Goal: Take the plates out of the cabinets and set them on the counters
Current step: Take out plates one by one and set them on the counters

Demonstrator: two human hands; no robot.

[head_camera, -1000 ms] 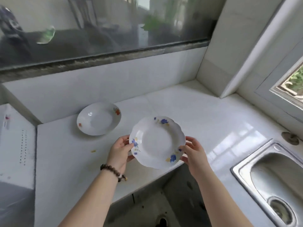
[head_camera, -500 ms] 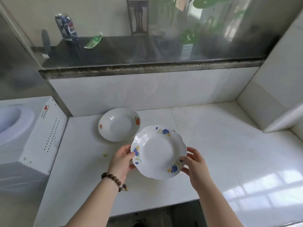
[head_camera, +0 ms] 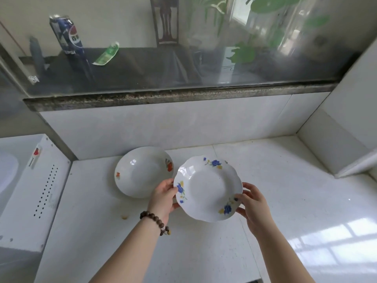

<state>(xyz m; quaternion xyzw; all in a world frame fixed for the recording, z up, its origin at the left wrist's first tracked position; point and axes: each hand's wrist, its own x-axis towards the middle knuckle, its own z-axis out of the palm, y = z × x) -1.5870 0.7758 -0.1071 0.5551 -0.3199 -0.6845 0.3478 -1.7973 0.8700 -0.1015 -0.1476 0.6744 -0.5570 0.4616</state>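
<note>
The scalloped plate (head_camera: 208, 188) is showing white, with blue flowers and yellow leaves at three spots round its rim. The round plate (head_camera: 142, 172) is gleaming white too, carrying red-orange blooms. The desk (head_camera: 285, 201) is shining plain white. A bead bracelet (head_camera: 155, 220) is showing dark brown. The white appliance (head_camera: 40, 190) is displaying rows of black dots and a red mark. A blue can (head_camera: 67, 37) is showing a red-and-white logo.

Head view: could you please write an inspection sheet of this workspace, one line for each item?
Surface: white counter, glossy.
Job's things: red-flower plate lies on the counter; blue-flower plate is held beside it.
Clutter: one small yellowish crumb.
Grips: left hand and right hand each hold the blue-flower plate's rim.
Cables: nothing seen.
Surroundings: white appliance at left; blue can behind the glass.
</note>
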